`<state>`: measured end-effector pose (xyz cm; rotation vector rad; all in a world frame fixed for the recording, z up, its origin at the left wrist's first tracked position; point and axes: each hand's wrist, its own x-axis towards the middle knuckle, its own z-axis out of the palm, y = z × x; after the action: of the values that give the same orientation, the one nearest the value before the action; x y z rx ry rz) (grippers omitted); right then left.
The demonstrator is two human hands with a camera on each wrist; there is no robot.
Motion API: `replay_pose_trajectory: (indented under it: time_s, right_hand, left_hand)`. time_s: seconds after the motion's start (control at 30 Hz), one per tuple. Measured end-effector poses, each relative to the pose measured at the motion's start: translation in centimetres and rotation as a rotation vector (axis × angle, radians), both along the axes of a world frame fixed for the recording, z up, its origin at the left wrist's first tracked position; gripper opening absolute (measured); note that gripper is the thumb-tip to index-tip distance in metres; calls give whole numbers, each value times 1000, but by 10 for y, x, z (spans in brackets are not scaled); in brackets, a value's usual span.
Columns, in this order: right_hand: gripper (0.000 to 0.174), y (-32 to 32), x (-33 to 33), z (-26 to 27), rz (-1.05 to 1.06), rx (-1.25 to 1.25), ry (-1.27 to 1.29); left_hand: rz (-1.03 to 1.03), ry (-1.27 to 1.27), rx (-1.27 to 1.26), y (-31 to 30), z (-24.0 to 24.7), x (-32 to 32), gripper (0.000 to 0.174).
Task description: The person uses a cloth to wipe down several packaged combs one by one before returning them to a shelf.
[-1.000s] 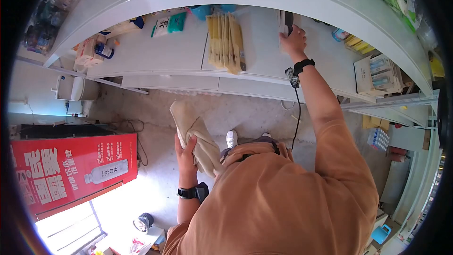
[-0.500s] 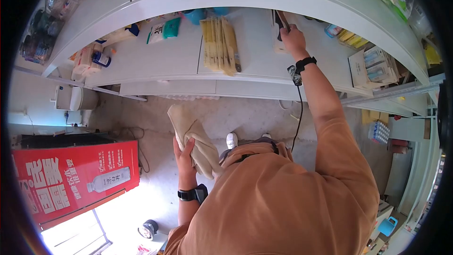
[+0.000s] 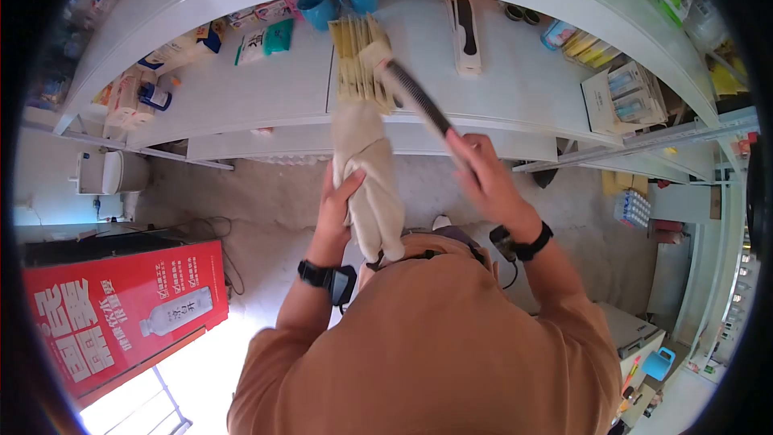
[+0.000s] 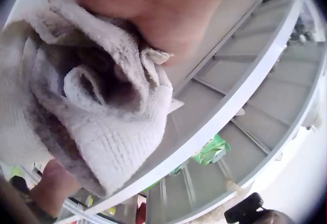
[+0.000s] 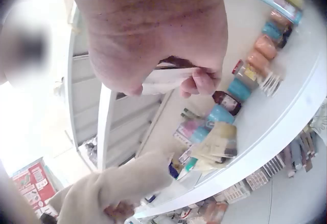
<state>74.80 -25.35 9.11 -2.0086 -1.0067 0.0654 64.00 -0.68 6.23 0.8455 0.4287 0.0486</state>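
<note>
In the head view my left hand (image 3: 338, 205) grips a folded cream cloth (image 3: 372, 185), thumb across its front. The left wrist view shows the rolled, knitted cloth (image 4: 127, 137) close up, below my wrist. My right hand (image 3: 493, 185) holds one end of a long pale package with a dark ribbed strip (image 3: 419, 101); its far end overlaps the yellowish packets (image 3: 350, 72) in view, and contact cannot be told. The right wrist view shows fingers of the right hand (image 5: 163, 50) curled round the pale package (image 5: 166, 81).
A similar long box (image 3: 465, 36) lies on the white shelf (image 3: 515, 89). Blue cups (image 3: 316, 10), a green-and-white bag (image 3: 266, 40) and a box of small packs (image 3: 624, 97) stand along it. A red printed box (image 3: 129, 314) is at left.
My right hand has drawn back from the shelf with a long package, leaving another there. My left hand has raised the cloth and moved it rightward, towards the shelf edge.
</note>
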Motion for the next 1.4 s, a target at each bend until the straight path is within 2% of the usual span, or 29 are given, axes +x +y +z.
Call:
replay_pose_trajectory:
  time_s: [0.03,0.07,0.1,0.13,0.23,0.3,0.37,0.43,0.5,0.53,0.57,0.63,0.67,0.7,0.77,0.83,0.9,0.93,1.0,1.13,1.2,1.3,1.37,1.4]
  right_hand:
    - [59,-4,-17,9,33,-115,127]
    - [59,-5,-28,12,23,-125,130]
    - [60,-5,-38,15,32,-170,71]
    - [61,-7,-48,16,39,-215,11]
    - [62,-20,-72,21,-88,-216,90]
    - [63,-26,-85,24,-149,-246,50]
    - [63,-28,-93,25,-200,-275,14]
    - [65,-26,-98,27,-257,-247,0]
    - [65,-26,-100,30,-266,-253,-38]
    - [66,-28,-99,32,-268,-258,-75]
    - [66,-30,-99,33,-259,-252,-80]
    - [67,-37,-99,33,-193,-268,-79]
    - [67,-41,-99,31,-182,-261,-81]
    - [67,-46,-98,26,-163,-250,-89]
    - [67,-52,-95,22,-125,-225,-95]
    - [67,-56,-90,22,-68,-140,-117]
    - [67,-61,-84,29,-35,-116,-126]
    - [67,-66,-82,31,-20,-104,-143]
    - [67,-83,-78,30,1,-101,-148]
    - [66,-128,-77,26,28,-122,-118]
    - [66,-152,-77,18,38,-127,-121]
    - [67,-177,-77,10,59,-124,-153]
    - [67,-186,-76,9,58,-107,-187]
    - [67,-189,-76,14,38,-106,-245]
  left_hand:
    - [-8,3,-10,-4,4,10,51]
    - [-57,-60,-95,-9,8,19,47]
    - [-107,-123,-181,-11,9,27,44]
    - [-156,-53,-379,-10,6,33,48]
    - [-307,-118,-552,-9,41,44,48]
    - [-314,-97,-562,-12,35,52,49]
    - [-479,-91,-375,-17,22,57,49]
    - [-514,-64,-293,-37,19,51,51]
    - [-592,-103,12,-60,8,41,54]
    - [-555,-89,-87,-68,5,36,56]
    - [-545,-92,-81,-68,9,32,56]
    - [-402,-50,-203,-61,19,24,53]
    - [-376,-156,-356,-59,22,25,49]
    - [-362,-156,-347,-56,28,22,49]
    - [-324,-53,-614,-51,44,14,48]
    - [-283,-53,-539,-59,44,9,49]
    - [-284,-73,-307,-80,33,3,50]
    - [-274,-67,-298,-91,28,0,50]
    - [-306,-135,20,-113,25,-2,52]
    - [-150,-156,-132,-137,42,-12,54]
    - [-115,-159,-403,-134,46,-17,57]
    - [-100,-222,-398,-146,57,-17,58]
    - [-177,-230,-429,-158,59,-21,55]
    - [-165,-180,-271,-171,58,-22,54]
